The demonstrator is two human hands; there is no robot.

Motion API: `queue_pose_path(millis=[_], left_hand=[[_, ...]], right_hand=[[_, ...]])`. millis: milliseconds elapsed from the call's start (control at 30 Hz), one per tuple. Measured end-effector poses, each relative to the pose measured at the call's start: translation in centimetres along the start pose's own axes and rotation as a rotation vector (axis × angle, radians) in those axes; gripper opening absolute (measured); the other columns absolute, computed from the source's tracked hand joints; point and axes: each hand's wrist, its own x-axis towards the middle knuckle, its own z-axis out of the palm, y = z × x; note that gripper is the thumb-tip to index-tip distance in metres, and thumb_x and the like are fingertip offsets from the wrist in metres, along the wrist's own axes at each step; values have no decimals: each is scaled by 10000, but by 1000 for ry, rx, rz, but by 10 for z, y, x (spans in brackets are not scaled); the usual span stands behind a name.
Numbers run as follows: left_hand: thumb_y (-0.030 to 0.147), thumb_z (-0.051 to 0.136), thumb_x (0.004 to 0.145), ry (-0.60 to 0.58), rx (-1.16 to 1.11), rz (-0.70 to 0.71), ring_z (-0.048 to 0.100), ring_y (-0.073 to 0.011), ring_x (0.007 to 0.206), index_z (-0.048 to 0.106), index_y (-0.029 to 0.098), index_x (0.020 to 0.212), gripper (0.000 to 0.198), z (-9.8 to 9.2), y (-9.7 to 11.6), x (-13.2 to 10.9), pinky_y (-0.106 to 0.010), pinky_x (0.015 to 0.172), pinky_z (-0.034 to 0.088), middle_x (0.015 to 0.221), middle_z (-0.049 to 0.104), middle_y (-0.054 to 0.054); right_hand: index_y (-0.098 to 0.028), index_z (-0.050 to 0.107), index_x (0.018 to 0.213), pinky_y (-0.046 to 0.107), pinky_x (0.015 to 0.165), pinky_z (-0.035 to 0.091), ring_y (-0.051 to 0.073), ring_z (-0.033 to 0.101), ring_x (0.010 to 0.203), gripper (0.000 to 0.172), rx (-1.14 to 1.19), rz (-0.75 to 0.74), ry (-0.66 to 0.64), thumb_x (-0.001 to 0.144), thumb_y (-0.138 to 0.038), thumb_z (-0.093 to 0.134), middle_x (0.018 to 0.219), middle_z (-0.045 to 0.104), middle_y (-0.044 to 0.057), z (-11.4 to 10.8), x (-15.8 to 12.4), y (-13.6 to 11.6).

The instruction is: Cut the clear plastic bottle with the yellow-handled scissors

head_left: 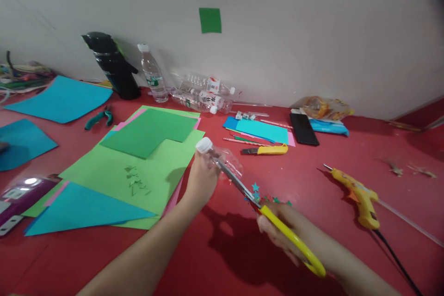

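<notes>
My left hand (201, 178) is closed around the neck end of a clear plastic bottle piece (229, 159) with a white cap (204, 144). It is held above the red table, its open end facing right. In my right hand (282, 226) are yellow-handled scissors (258, 204), their blades reaching up and left to the bottle piece. The blades look nearly closed, and I cannot tell whether they grip the plastic. Small star cutouts (255, 188) in blue, green and red lie beside the scissors, partly hidden by my right hand.
Coloured paper sheets (173, 162) spread over the left side. A yellow glue gun (357, 196) lies at right, its cord trailing forward. Behind are a utility knife (272, 150), a phone (304, 128), plastic bottles (194, 99) and a black flask (116, 71). Pliers (99, 119) rest at left.
</notes>
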Motion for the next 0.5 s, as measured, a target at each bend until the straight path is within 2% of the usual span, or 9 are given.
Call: queue_pose_path(millis=[33, 100, 233, 367, 433, 500], left_hand=[[255, 666, 711, -26, -67, -39, 632, -168, 770, 496, 211, 848, 223, -1, 2, 2, -326, 756, 506, 791, 597, 3], [281, 669, 728, -73, -213, -127, 648, -159, 757, 494, 206, 867, 236, -5, 7, 6, -310, 729, 520, 813, 612, 1], [216, 747, 686, -224, -434, -282, 681, -172, 855, 559, 182, 945, 322, -11, 12, 4, -325, 814, 540, 913, 675, -26], [186, 761, 709, -402, -461, -381, 696, -209, 945, 608, 180, 1000, 330, -6, 15, -11, -366, 887, 537, 1005, 712, -68], [185, 770, 707, -463, -445, -404, 695, -236, 988, 624, 161, 962, 294, -1, 16, -19, -366, 887, 539, 1042, 718, -104], [189, 773, 710, -532, -442, -440, 705, -247, 950, 640, 146, 964, 290, 3, 17, -25, -368, 837, 557, 1035, 722, -125]], right_hand=[[-232, 384, 712, 174, 359, 267, 51, 319, 411, 469, -11, -33, -38, 877, -640, 546, 568, 359, -92, -1, -1, -3], [-233, 371, 681, 183, 355, 231, 51, 293, 429, 515, -14, -108, 15, 816, -672, 603, 576, 364, -86, -1, -2, -8], [-251, 385, 697, 206, 319, 227, 59, 294, 323, 514, 116, -77, 274, 757, -713, 603, 466, 345, -113, -2, 5, -12], [-244, 439, 760, 199, 321, 256, 62, 325, 308, 358, 61, -50, 481, 729, -502, 684, 486, 422, -108, -3, 16, -7], [-245, 427, 738, 199, 339, 281, 74, 367, 360, 319, -2, -107, 532, 708, -424, 689, 540, 435, -91, -2, 20, -2], [-248, 400, 718, 204, 383, 305, 86, 379, 424, 316, -83, -164, 577, 733, -399, 677, 571, 409, -85, -1, 23, 2]])
